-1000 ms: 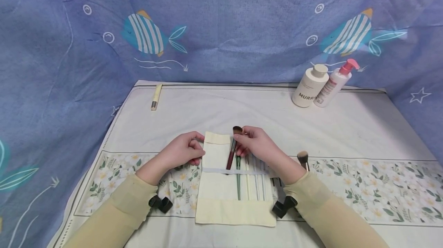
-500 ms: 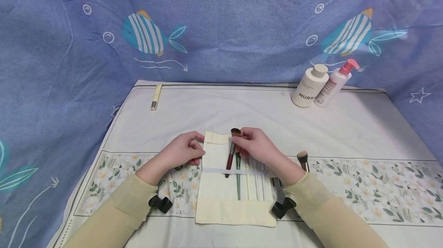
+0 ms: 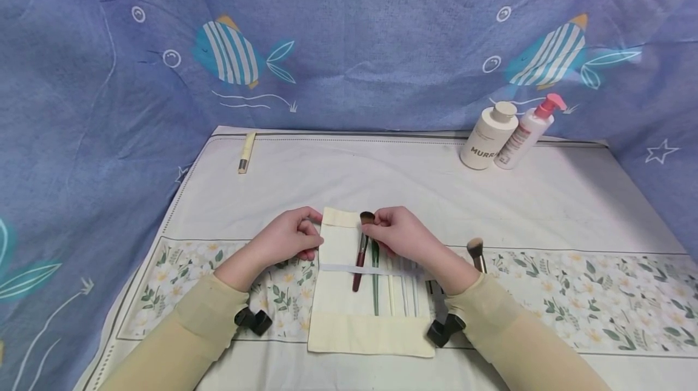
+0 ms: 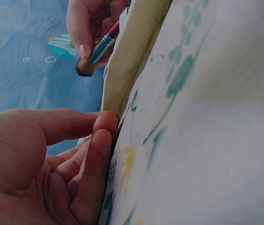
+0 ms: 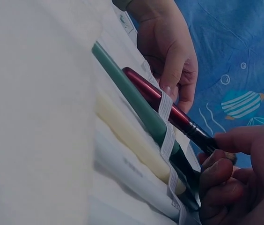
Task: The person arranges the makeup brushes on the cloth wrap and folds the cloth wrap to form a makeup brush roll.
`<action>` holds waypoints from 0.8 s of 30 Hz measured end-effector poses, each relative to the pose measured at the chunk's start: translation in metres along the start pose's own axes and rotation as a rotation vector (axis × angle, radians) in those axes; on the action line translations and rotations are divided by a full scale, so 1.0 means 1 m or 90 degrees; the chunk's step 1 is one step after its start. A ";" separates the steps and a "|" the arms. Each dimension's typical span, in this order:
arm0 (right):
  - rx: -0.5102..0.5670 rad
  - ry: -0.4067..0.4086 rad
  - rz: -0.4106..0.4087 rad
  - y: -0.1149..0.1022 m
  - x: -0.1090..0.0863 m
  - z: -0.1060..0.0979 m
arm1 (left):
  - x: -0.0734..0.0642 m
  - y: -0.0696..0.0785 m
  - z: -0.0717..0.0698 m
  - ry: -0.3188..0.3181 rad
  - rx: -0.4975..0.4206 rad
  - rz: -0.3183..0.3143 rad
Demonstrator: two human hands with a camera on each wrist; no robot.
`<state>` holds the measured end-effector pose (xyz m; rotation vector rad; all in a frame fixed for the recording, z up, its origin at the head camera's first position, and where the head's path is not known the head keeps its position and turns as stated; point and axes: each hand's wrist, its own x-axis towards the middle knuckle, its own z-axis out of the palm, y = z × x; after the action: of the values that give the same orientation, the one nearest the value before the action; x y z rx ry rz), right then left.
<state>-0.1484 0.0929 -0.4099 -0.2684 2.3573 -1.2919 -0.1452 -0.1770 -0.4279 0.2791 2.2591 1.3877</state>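
Your right hand's (image 3: 400, 231) grip pinches red brush (image 3: 362, 255) near bristles; handle lies under elastic band (image 3: 339, 268), likely for retention, on cream cloth holder (image 3: 339, 300). Your left hand (image 3: 289, 234) pinches holder's left edge, seemingly steadying it.

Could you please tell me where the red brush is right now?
In the head view, the red brush is just left of the green brush, its handle under the band, the right hand holding it near the bristles.

Room beyond brush roll (image 3: 339, 301), bottles (image 3: 485, 140) blocking far right
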 end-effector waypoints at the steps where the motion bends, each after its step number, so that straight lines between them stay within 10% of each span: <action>1: -0.010 0.001 0.002 0.000 0.000 0.001 | 0.000 0.000 0.000 0.000 0.001 0.000; 24: -0.239 0.036 -0.051 -0.004 -0.004 0.015 | 0.001 0.001 0.000 -0.001 -0.012 -0.009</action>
<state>-0.1378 0.0810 -0.4123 -0.4501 2.6514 -0.8907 -0.1457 -0.1758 -0.4274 0.2579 2.2410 1.3999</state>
